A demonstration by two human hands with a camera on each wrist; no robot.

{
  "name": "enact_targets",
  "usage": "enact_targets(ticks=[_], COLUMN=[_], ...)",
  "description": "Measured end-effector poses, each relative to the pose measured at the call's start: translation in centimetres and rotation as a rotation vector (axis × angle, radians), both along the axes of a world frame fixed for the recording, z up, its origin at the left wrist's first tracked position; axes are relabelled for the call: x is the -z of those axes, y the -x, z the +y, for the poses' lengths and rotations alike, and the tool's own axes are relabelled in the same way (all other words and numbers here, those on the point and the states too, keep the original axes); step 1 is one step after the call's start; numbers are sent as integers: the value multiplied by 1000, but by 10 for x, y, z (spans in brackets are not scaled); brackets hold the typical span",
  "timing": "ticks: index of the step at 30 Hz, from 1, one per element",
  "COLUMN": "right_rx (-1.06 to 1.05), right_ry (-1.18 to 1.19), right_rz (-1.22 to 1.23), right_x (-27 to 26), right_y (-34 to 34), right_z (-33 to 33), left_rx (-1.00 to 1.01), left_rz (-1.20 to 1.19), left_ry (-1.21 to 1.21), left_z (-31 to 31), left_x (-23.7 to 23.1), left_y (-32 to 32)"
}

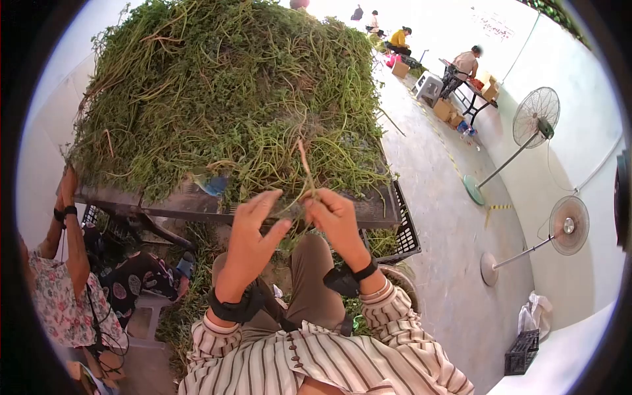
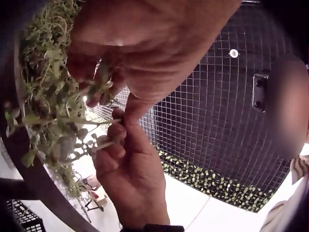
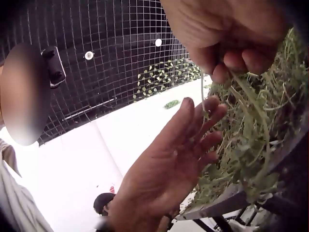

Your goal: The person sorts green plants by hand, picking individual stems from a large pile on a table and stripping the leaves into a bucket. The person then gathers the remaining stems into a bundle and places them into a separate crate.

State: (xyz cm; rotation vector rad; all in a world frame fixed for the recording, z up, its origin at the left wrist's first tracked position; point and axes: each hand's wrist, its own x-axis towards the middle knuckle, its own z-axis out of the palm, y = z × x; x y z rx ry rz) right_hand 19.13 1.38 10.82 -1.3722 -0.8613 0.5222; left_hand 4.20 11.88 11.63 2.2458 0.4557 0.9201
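Note:
A large heap of green stems and leaves (image 1: 230, 99) covers the table (image 1: 178, 204). At its front edge the right hand (image 1: 336, 220) pinches a thin leafy stem (image 1: 305, 161) between thumb and curled fingers. The left hand (image 1: 253, 230) is held beside it, thumb and fingers spread. In the right wrist view the left hand (image 3: 164, 159) has its palm turned up, a thin stem end lying against its fingers, while the right hand (image 3: 231, 34) grips the stems (image 3: 251, 106). The left wrist view shows the right hand (image 2: 133, 174) pinching a stem near the left hand (image 2: 149, 43).
A person (image 1: 59, 283) sits at the left with hands at the heap's edge. A black crate (image 1: 405, 224) stands by the table's right corner. Two fans (image 1: 536, 118) stand at the right, a small crate (image 1: 522, 352) below them. Other people (image 1: 465, 62) are farther back.

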Motion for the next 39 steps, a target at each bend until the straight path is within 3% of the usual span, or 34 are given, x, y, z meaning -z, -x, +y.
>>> enact_targets(ticks=[4,6,10,15,19,25,27,33,39], right_rx=[-126,-258,-326,-277,-267,-358,-237,26,16], right_ry=[-34,10,50,100,96,86,54,-90,-153], right_rz=[106,234,276,157,250,171,295,290,305], right_x=[4,8,2,7,9,10,14,21,24], right_y=[20,18,24,24,22,27,26,9,12], right_z=[1,-1,-4,-2,-2,-1,-1,-2,-1], left_rx=[123,165,132,155,181,174,189,31,-30], left_rz=[33,77,85,95,107,162,113,-19,-154], left_ry=[152,402,319,166,146,178,226,333,424], left_z=[-7,-8,-9,-12,-12,-12,-12,2,0], left_x=[13,15,18,24,31,43,35,29,27], left_y=[0,2,8,9,9,12,14,29,35])
